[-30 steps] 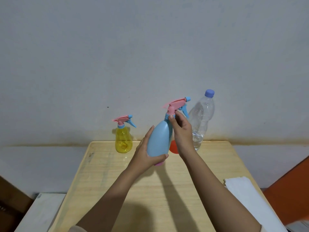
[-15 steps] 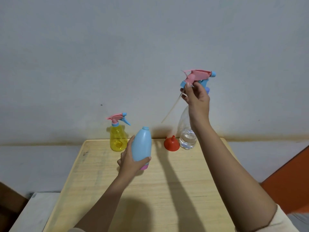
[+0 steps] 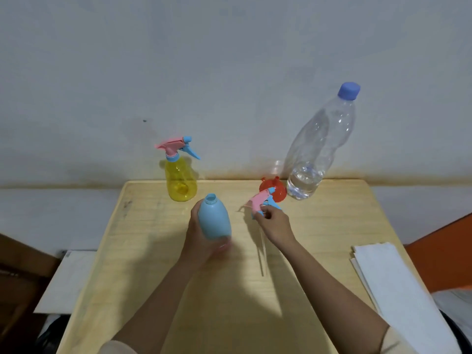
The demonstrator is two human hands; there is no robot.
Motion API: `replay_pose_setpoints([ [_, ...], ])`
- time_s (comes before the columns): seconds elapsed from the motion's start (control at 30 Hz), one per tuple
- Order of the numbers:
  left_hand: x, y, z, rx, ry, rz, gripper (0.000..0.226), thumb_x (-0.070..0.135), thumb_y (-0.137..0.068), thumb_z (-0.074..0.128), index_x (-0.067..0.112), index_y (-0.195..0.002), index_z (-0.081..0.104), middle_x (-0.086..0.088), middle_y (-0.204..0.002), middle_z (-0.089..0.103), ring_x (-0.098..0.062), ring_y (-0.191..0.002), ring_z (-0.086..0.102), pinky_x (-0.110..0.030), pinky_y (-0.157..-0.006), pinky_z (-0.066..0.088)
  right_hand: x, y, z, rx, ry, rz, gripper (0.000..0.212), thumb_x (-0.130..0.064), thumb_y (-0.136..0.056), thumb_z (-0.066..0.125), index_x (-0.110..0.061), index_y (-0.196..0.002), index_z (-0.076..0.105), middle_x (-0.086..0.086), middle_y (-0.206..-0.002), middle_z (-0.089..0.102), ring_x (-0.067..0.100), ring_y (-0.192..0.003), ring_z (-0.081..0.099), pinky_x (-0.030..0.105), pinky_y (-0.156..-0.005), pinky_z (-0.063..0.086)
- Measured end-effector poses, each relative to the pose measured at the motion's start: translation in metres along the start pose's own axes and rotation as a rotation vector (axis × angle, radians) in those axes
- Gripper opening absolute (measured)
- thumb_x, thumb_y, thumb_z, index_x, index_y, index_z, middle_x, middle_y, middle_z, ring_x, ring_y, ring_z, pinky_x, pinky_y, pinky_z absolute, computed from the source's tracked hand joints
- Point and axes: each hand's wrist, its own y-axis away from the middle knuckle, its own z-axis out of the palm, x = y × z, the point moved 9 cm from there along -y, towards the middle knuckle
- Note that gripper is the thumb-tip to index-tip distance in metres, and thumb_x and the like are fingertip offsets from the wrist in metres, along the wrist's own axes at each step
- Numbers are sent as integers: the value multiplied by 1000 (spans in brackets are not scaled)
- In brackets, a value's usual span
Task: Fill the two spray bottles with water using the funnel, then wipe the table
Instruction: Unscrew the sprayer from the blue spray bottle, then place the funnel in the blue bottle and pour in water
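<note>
The left grip (image 3: 198,242) wraps the lower body of the blue spray bottle (image 3: 214,221), which stands roughly upright with its neck open, while the right grip (image 3: 274,224) pinches the pink-and-blue spray head (image 3: 260,200), its thin dip tube (image 3: 261,256) trailing back along the tabletop (image 3: 153,251) toward the person. Just beyond the right grip sits the orange funnel (image 3: 279,191), beside a clear water bottle (image 3: 314,154) with a blue cap and a little water at the bottom. Beyond the left grip stands the yellow spray bottle (image 3: 181,180), and folded white sheets (image 3: 396,284) lie well to the right of the right grip.
</note>
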Motion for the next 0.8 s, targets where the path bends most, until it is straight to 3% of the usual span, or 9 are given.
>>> replay_pose_setpoints([
  [0.1, -12, -1, -3, 32, -18, 5, 94, 20, -42, 86, 43, -117, 34, 15, -115, 48, 16, -95, 51, -2, -73, 43, 15, 0, 15, -18, 28, 23, 15, -18, -86, 62, -5, -92, 64, 5, -76, 60, 13, -71, 49, 18, -61, 34],
  [0.17, -23, -3, -7, 57, -20, -18, 95, 15, -44, 87, 45, -117, 35, 16, -118, 48, 12, -101, 51, -5, -77, 44, 22, 0, 24, -16, 36, 29, 22, -19, -84, 65, 2, -87, 62, 13, -78, 63, 16, -68, 49, 15, -55, 35],
  [0.23, -27, -4, -9, 74, -54, -18, 98, 18, -45, 90, 51, -118, 33, 17, -122, 46, 2, -110, 50, -13, -84, 45, 27, 1, 31, -14, 39, 25, 24, -22, -83, 66, 1, -86, 61, 11, -76, 62, 16, -65, 49, 12, -55, 37],
  [0.33, -29, -5, -10, 99, -90, 2, 102, 15, -51, 93, 55, -119, 29, 10, -129, 43, -11, -117, 47, -29, -94, 46, 26, 0, 41, -20, 70, 0, 27, -28, -86, 63, -2, -82, 60, 5, -69, 57, 13, -60, 46, 18, -51, 33],
  [0.47, -29, -1, -11, 108, -92, 34, 93, 37, -55, 86, 54, -124, 27, 8, -134, 40, -12, -121, 45, -35, -97, 47, 20, -2, 49, 2, 104, -75, 39, -33, -90, 58, -2, -66, 52, 2, -57, 44, 13, -54, 36, 26, -51, 26],
  [0.57, -30, -1, -10, 91, -83, 37, 86, 49, -58, 77, 48, -128, 26, 6, -135, 39, -11, -120, 45, -31, -97, 46, 15, -3, 48, 17, 148, -111, 42, -30, -91, 56, -7, -58, 44, -1, -51, 37, 11, -51, 31, 25, -49, 22],
  [0.7, -30, -4, -9, 72, -84, 61, 84, 50, -58, 75, 51, -126, 26, 12, -131, 40, -1, -116, 44, -18, -94, 43, 7, -4, 41, 13, 265, -183, 37, -23, -86, 61, -1, -57, 53, 4, -50, 42, 17, -53, 38, 31, -54, 25],
  [0.8, -31, -6, -9, 51, -81, 83, 83, 50, -59, 74, 50, -126, 26, 22, -128, 37, 12, -112, 42, -7, -89, 41, -1, -12, 22, 90, 396, -202, 21, -23, -85, 61, -4, -82, 68, 13, -80, 63, 28, -81, 53, 35, -68, 40],
])
